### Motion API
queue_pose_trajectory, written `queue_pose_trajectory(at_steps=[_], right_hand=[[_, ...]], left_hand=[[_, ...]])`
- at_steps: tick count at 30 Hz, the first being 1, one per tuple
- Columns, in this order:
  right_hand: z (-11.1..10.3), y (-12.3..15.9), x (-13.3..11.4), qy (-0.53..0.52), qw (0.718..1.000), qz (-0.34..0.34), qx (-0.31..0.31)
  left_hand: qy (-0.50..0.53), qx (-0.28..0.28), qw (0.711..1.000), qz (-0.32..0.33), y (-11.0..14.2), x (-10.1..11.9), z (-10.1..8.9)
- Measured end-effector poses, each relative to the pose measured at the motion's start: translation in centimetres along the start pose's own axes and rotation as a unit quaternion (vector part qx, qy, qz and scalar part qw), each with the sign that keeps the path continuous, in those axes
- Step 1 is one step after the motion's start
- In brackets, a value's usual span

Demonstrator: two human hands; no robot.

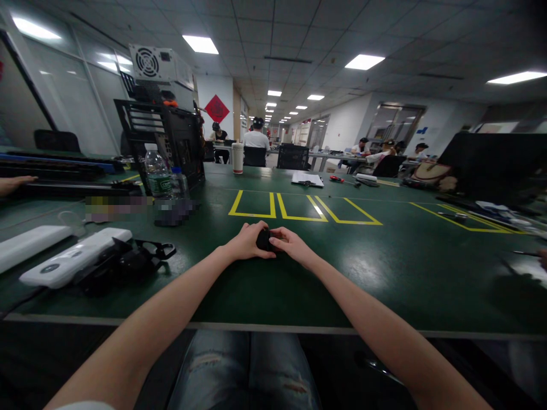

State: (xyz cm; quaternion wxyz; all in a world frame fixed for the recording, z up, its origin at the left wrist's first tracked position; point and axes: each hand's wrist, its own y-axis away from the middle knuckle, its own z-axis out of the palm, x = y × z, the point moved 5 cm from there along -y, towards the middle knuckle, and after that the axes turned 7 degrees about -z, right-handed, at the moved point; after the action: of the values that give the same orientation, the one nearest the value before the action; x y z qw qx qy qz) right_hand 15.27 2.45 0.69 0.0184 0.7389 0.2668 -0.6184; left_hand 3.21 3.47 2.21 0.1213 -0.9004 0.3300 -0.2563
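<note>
The left hand (249,241) and right hand (292,244) partly hid a black object (263,240), too dark to identify. Pixelation blurred a colourful item (117,208) near the water bottle (157,173). The left edge cut off a co-worker's hand (15,184).

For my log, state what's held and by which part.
A small black rounded object, material unclear: the left hand wraps its left side; the right hand touches its right edge.
</note>
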Motion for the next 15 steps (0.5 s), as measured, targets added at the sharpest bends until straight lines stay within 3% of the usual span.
queue_pose_trajectory(at_steps=[5,15], right_hand=[[0.1,0.3,-0.9,-0.003,0.999,-0.049,-0.011],[-0.1,-0.1,0.1,0.006,1.000,0.007,0.013]], left_hand=[[0.002,-0.006,1.000,0.000,0.0,0.2,-0.1],[0.002,0.006,1.000,-0.004,-0.1,-0.3,0.2]])
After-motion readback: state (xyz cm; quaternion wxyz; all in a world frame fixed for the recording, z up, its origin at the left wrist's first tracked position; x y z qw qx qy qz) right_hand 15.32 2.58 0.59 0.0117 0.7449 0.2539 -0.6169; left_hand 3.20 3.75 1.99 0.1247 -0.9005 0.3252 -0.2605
